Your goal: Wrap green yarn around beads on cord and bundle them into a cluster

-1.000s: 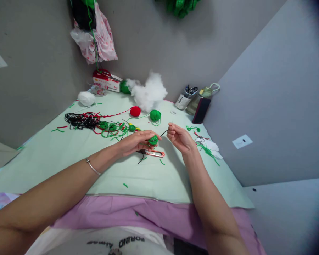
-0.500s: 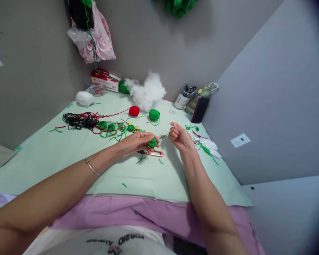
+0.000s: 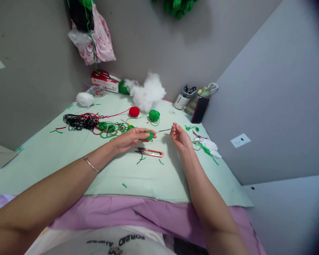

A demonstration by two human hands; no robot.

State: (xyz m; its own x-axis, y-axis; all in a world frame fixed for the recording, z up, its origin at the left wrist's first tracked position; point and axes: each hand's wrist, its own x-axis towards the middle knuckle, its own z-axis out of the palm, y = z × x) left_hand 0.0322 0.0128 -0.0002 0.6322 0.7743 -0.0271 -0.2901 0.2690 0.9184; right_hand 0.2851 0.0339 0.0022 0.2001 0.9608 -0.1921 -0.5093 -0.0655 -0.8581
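Observation:
My left hand is closed around a small green crocheted ball, held just above the pale green table. A thin black thread runs from the ball to my right hand, whose fingers pinch its end, likely on a needle too small to make out. Red-handled thread snips lie on the table right under my hands.
A black and red yarn tangle, green pieces, a red ball, a green ball and white stuffing sit behind. A pen cup, bottle and grey walls close the right side.
My left hand has lifted the green ball a little and away from the snips. My right hand has turned and drawn the thread taut, level with the ball.

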